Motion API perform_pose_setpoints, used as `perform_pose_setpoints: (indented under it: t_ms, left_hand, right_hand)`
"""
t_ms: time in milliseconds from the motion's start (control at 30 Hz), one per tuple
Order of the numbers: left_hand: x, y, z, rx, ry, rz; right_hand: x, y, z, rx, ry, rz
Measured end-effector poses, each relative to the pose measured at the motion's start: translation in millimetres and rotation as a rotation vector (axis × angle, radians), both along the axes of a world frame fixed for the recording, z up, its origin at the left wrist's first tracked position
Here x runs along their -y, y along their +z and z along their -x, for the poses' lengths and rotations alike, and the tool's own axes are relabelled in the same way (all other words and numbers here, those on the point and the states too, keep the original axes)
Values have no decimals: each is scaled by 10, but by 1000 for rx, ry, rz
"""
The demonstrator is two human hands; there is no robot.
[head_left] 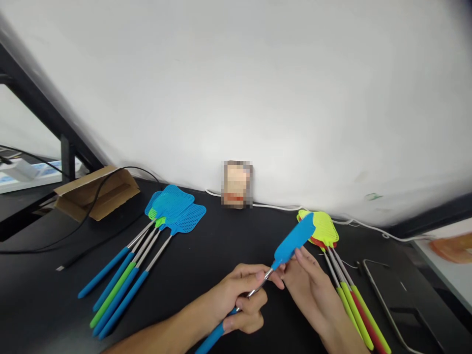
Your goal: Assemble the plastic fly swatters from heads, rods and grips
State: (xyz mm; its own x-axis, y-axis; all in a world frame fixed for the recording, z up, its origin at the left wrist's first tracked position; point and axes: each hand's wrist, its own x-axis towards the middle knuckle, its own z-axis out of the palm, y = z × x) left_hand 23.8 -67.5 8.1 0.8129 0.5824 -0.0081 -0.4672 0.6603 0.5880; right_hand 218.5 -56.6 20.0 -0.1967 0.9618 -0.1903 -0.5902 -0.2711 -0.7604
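A blue fly swatter (293, 241) is held up at a slant over the dark table, its head turned partly edge-on. My left hand (243, 300) wraps around its metal shaft just above the blue handle. At the lower edge of the head, my right hand (309, 282) pinches the plastic near the neck; its fingertips are partly hidden behind it. To the left lies a fanned pile of blue fly swatters (180, 204) with a green-handled one (114, 292) among them. Yellow-green fly swatters (324, 226) lie on the right, together with a red one (368, 319).
An open cardboard box (98, 194) stands at the back left, with a black cable (98, 196) running across it. A blurred-out item (236, 184) leans on the white wall. On the right lies a dark tray-like object (398, 300). A white cord (280, 207) follows the wall.
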Motion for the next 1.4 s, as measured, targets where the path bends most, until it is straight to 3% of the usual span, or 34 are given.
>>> perform_pose_setpoints:
  t_ms: [233,433,600,867,967,1067,1167,1267,1400]
  left_hand:
    - [-63,-40,-18,-235,154,-102]
    - [-73,48,2,-607,223,-419]
    - [4,142,-38,-737,414,-676]
    - [52,173,-74,-798,473,-725]
    - [49,128,-88,-799,478,-671]
    - [19,75,-90,-742,506,-599]
    - [-28,63,-66,-609,642,-554]
    - [-52,81,-31,-580,767,-511]
    - [-14,71,-19,-624,777,-444]
  right_hand:
    - [19,-58,-102,423,-218,-146]
    - [120,-88,-116,802,-400,-244]
    - [193,-46,-48,925,-456,-289]
    - [169,-48,-40,969,-442,-324]
    - [178,-48,21,897,-389,-311]
    - [192,-20,104,872,-221,-368]
    - [235,22,186,899,-26,-420]
    - [374,15,305,876,121,-387]
    - [712,-161,556,714,139,-288]
